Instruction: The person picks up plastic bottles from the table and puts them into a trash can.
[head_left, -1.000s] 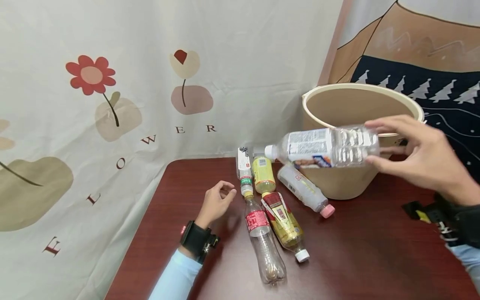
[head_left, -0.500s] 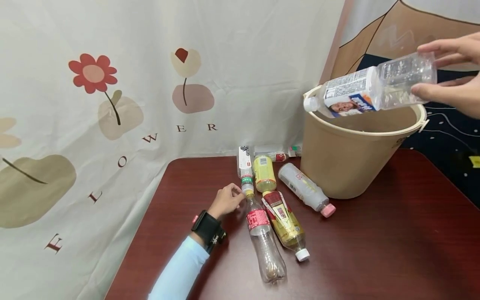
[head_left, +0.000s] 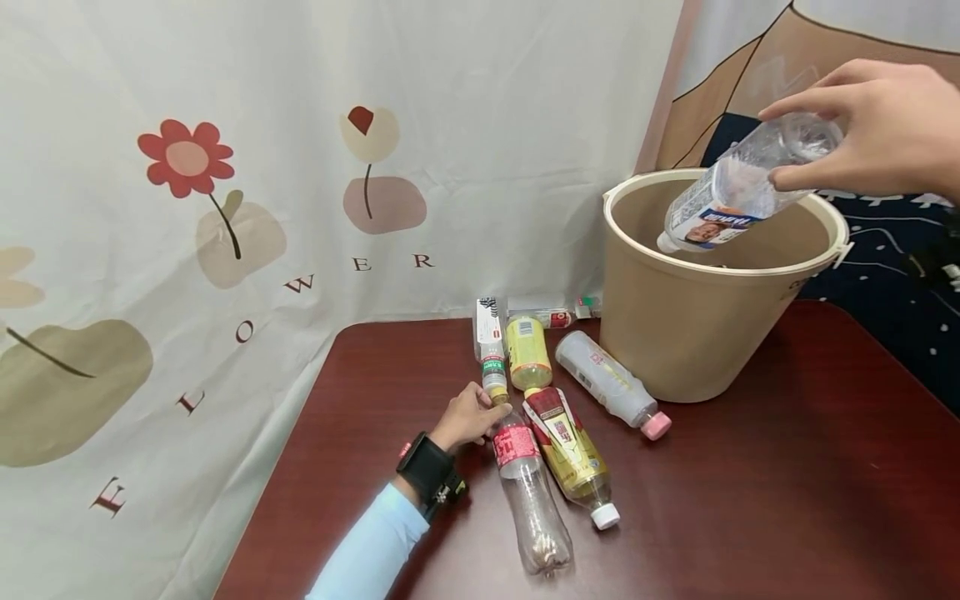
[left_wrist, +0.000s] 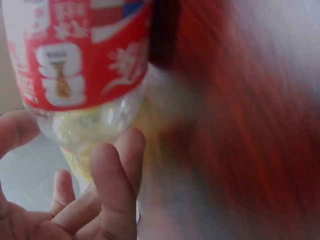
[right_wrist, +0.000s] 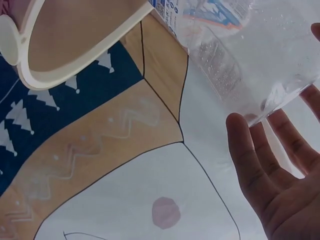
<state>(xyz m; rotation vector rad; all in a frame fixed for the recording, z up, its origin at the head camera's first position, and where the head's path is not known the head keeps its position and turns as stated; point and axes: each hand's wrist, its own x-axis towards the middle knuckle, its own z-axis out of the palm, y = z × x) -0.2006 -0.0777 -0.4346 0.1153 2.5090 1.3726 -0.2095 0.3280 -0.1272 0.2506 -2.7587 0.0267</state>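
Observation:
In the head view my right hand [head_left: 877,129] holds a clear plastic bottle [head_left: 738,192] with a blue-and-white label by its base end. The bottle tilts cap-down into the mouth of a beige bucket [head_left: 667,325]; its white cap is inside the rim. The right wrist view shows my fingers [right_wrist: 245,155] at the base of this bottle [right_wrist: 260,55]. My left hand [head_left: 468,417] grips the neck of a clear cola bottle [head_left: 531,500] with a red label, lying on the table. In the left wrist view its label [left_wrist: 82,55] is close above my fingertips [left_wrist: 107,160].
Beside the cola bottle lie a yellow-and-red tea bottle [head_left: 570,454], a yellow-labelled bottle [head_left: 528,354], a white-labelled bottle [head_left: 489,333] and a pale bottle [head_left: 603,379] with a pink cap. Another clear bottle [head_left: 543,312] lies by the curtain [head_left: 480,167]. The table [head_left: 750,500] is dark red.
My right hand has carried the clear bottle up over the bucket and tipped it cap-down into the opening. My left hand has moved right, onto the cola bottle's neck.

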